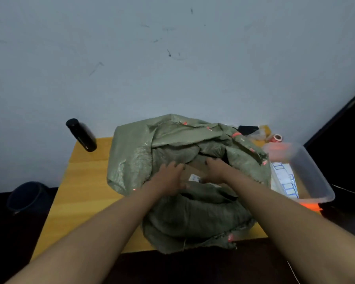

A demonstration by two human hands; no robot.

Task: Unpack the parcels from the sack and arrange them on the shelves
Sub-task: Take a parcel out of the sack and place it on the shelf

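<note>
A scuffed pale wall backs a yellow wooden table. At frame centre, a crumpled green woven sack lies open; left hand and right hand grip a brown cardboard parcel inside.

Scuffed pale wall behind a yellow wooden table; dim floor, perhaps dark.
</note>
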